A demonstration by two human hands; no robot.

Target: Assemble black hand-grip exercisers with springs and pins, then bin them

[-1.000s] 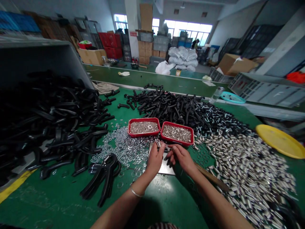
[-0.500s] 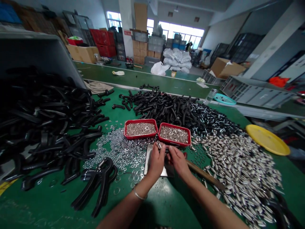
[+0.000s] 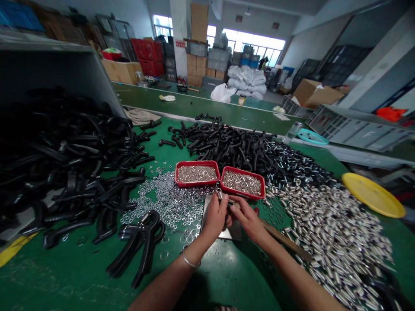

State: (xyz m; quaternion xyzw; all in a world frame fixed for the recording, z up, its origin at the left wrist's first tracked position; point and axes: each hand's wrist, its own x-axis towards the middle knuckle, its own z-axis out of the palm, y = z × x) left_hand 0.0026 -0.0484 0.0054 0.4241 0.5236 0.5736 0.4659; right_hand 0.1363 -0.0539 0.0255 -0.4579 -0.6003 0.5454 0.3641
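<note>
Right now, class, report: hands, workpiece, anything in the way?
Left hand holding shiny coil. Right hand close against left, hold unclear. Wooden handle nearby, possible snag.

Off to the right of the right hand (image 3: 248, 218), a yellow disc (image 3: 372, 194) is lying tilted, while farther beyond that hand a teal ring (image 3: 312, 137) is sitting just beside a clear container (image 3: 292, 131), with a grey crate (image 3: 363, 129) and an open carton (image 3: 317, 93) standing behind. Beyond and to the left of the left hand (image 3: 216, 216), a crumpled cloth (image 3: 142, 116) and a pale glove (image 3: 167, 98) are lying apart. Straight ahead of both hands, a white bag (image 3: 223, 92) is resting near a cup (image 3: 241, 100), stacked sacks (image 3: 247, 78) are bulging behind, and a distant person (image 3: 263, 63) is showing near the windows (image 3: 254, 41).
</note>
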